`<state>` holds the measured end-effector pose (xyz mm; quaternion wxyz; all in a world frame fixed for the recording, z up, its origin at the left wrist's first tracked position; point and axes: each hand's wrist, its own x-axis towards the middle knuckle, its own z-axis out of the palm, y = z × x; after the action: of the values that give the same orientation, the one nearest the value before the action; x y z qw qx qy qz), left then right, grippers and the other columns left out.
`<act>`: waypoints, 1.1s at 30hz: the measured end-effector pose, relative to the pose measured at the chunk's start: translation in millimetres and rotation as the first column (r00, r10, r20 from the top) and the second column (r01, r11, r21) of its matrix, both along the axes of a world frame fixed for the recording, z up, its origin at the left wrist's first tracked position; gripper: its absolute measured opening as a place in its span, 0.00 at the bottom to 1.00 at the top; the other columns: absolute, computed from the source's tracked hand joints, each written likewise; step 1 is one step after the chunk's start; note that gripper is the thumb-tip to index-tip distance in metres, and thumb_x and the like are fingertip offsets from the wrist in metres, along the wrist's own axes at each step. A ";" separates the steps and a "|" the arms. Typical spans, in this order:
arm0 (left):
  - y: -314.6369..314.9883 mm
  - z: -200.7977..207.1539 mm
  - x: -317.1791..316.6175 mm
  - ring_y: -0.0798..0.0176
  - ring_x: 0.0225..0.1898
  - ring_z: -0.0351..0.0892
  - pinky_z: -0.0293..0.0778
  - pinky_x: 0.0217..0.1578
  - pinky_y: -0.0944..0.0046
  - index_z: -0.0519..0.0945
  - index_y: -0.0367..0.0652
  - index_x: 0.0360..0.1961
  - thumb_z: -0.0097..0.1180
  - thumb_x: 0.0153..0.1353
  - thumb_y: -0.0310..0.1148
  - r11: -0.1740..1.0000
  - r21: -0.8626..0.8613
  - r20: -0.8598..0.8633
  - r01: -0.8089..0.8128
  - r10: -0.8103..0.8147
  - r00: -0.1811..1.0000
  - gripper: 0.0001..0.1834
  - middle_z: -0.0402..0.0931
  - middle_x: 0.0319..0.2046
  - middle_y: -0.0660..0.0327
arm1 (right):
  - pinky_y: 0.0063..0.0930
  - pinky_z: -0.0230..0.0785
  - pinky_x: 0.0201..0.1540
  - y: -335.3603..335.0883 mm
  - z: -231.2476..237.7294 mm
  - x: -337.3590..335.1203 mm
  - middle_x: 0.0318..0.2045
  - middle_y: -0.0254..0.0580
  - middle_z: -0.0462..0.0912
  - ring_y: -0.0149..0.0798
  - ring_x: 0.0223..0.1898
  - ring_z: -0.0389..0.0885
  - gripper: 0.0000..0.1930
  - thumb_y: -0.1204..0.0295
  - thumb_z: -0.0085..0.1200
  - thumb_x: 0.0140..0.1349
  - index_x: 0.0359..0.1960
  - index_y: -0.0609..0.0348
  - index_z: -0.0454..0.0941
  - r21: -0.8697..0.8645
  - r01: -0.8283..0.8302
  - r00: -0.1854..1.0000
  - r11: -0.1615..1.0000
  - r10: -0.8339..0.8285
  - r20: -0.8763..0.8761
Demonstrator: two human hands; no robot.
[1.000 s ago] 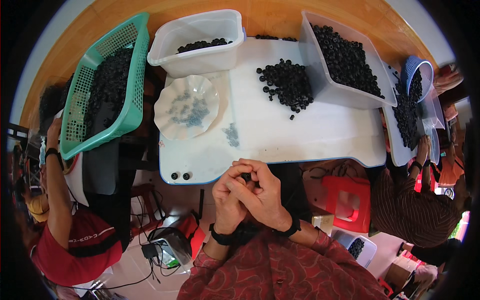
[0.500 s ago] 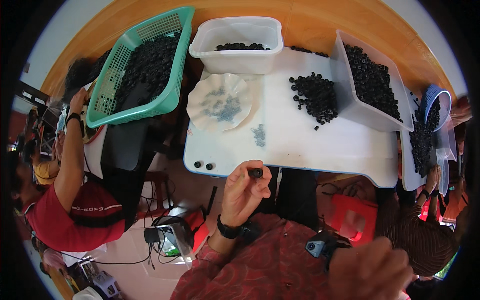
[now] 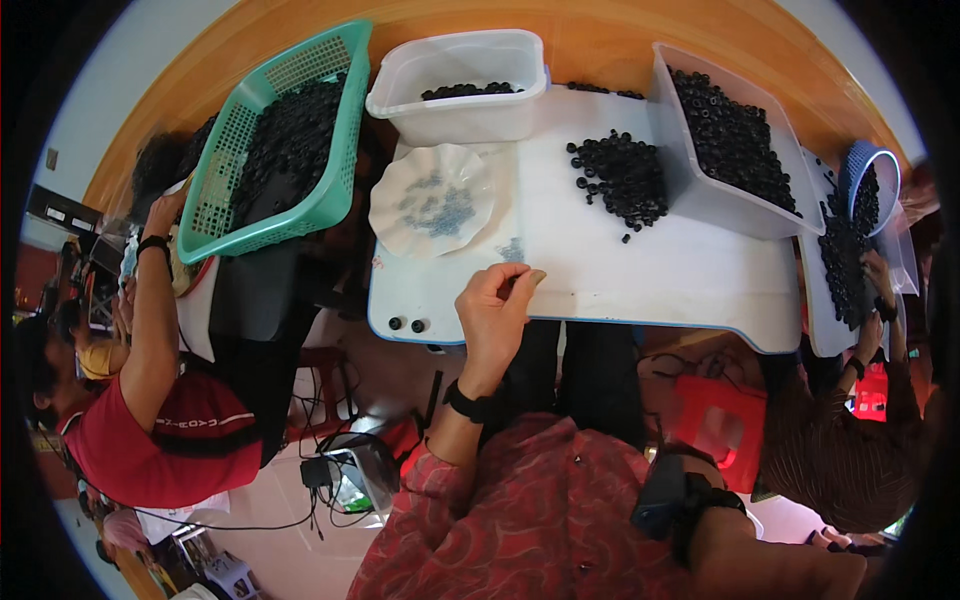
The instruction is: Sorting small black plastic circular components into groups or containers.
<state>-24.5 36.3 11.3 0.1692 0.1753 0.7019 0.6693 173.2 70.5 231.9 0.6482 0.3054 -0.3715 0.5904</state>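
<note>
My left hand (image 3: 492,312) is over the front edge of the white table (image 3: 660,285). Its thumb and fingers are pinched together; whatever is between them is hidden. Just beyond the fingertips lies a small patch of tiny clear pieces (image 3: 511,249). A wavy-rimmed white plate (image 3: 392,215) behind it bears more of these pieces. To the left of the hand, two small black round parts (image 3: 407,325) sit at the table's edge. My right hand (image 3: 697,466) is low, in front of my body, largely hidden behind a dark wrist-worn device (image 3: 662,495); its fingers do not show.
A pile of black parts (image 3: 620,178) lies beside a clear bin (image 3: 690,180) full of them. At the back stands a white tub (image 3: 465,125); a green basket (image 3: 345,190) is at left. Co-workers sit on both sides; a red stool (image 3: 720,425) stands below the table.
My left hand has moved forward and turned, and the black part that showed in its fingers is out of sight. My right hand has drawn back from its blurred place in front.
</note>
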 end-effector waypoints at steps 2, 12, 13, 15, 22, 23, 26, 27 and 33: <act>5.4 -13.7 -5.9 0.74 0.19 0.71 0.69 0.18 0.75 0.83 0.36 0.36 0.66 0.55 0.28 0.996 -0.092 -0.205 -0.013 -0.006 0.979 0.09 0.76 0.25 0.63 | 0.34 0.72 0.46 -0.3 -17.0 -1.7 0.41 0.40 0.77 0.40 0.43 0.73 0.05 0.78 0.54 0.59 0.37 0.60 0.76 0.077 0.136 0.980 0.988 -0.145 0.136; 3.2 -23.8 -8.1 0.58 0.27 0.78 0.74 0.29 0.63 0.83 0.37 0.38 0.70 0.48 0.26 0.977 -0.210 -0.358 0.038 -0.113 0.927 0.15 0.76 0.29 0.53 | 0.28 0.70 0.34 46.4 -111.5 -53.2 0.30 0.42 0.78 0.36 0.33 0.78 0.06 0.83 0.55 0.55 0.34 0.64 0.79 0.483 0.481 0.223 0.731 -0.635 0.739; 1.2 -24.1 -7.1 0.58 0.27 0.78 0.74 0.29 0.64 0.83 0.37 0.39 0.69 0.48 0.25 0.986 -0.162 -0.322 0.044 -0.095 0.942 0.15 0.76 0.29 0.53 | 0.27 0.71 0.33 53.9 -134.5 -64.1 0.34 0.45 0.78 0.36 0.32 0.78 0.10 0.89 0.55 0.53 0.36 0.65 0.79 0.490 0.430 0.140 0.759 -0.592 0.794; -1.5 -20.8 -6.2 0.62 0.28 0.77 0.74 0.30 0.67 0.83 0.37 0.41 0.67 0.50 0.22 0.987 -0.151 -0.299 0.052 -0.096 0.949 0.15 0.76 0.31 0.55 | 0.27 0.72 0.32 64.0 -179.6 -74.3 0.33 0.46 0.78 0.37 0.31 0.79 0.08 0.86 0.56 0.55 0.37 0.65 0.78 0.492 0.416 0.106 0.764 -0.578 0.809; -22.3 -22.6 -9.9 0.68 0.34 0.78 0.77 0.35 0.71 0.82 0.36 0.45 0.62 0.57 0.20 0.997 0.030 -0.089 0.068 -0.065 0.994 0.13 0.74 0.37 0.59 | 0.30 0.71 0.30 62.8 -227.6 -95.8 0.32 0.45 0.76 0.42 0.29 0.78 0.09 0.86 0.56 0.54 0.36 0.64 0.78 0.487 0.309 0.024 0.817 -0.518 0.855; -26.4 -21.3 -9.6 0.68 0.36 0.79 0.78 0.38 0.70 0.81 0.35 0.46 0.59 0.59 0.20 0.994 0.093 -0.017 0.064 -0.063 0.998 0.12 0.74 0.39 0.59 | 0.31 0.71 0.30 61.7 -230.7 -98.8 0.32 0.45 0.76 0.44 0.29 0.78 0.09 0.86 0.56 0.54 0.36 0.64 0.78 0.499 0.294 0.022 0.815 -0.528 0.849; -36.0 -21.0 -11.1 0.66 0.38 0.80 0.81 0.40 0.68 0.79 0.32 0.47 0.54 0.64 0.20 0.987 0.149 0.045 0.056 -0.063 0.997 0.11 0.73 0.41 0.58 | 0.33 0.71 0.31 56.9 -232.6 -107.5 0.32 0.44 0.74 0.45 0.30 0.77 0.08 0.82 0.59 0.54 0.36 0.62 0.79 0.557 0.259 -0.056 0.790 -0.563 0.825; -38.9 -21.4 -11.7 0.66 0.38 0.81 0.82 0.41 0.66 0.78 0.31 0.48 0.51 0.65 0.20 0.988 0.142 0.032 0.060 -0.065 0.997 0.11 0.73 0.42 0.58 | 0.34 0.71 0.30 55.4 -232.2 -109.8 0.32 0.43 0.74 0.46 0.30 0.77 0.08 0.81 0.60 0.53 0.36 0.61 0.79 0.575 0.238 -0.103 0.782 -0.569 0.816; -47.6 -23.3 -10.3 0.68 0.33 0.81 0.82 0.37 0.68 0.78 0.31 0.46 0.53 0.65 0.22 0.989 0.145 0.148 0.013 -0.034 0.988 0.10 0.75 0.39 0.59 | 0.33 0.70 0.29 56.3 -232.4 -115.3 0.32 0.43 0.73 0.44 0.28 0.76 0.07 0.80 0.62 0.51 0.33 0.61 0.80 0.741 0.210 -0.132 0.638 -0.732 0.668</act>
<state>-34.8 -11.3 -12.0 0.2163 0.1445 0.6351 0.7273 58.0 126.8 -0.5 0.3250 -0.2027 -0.8887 0.2520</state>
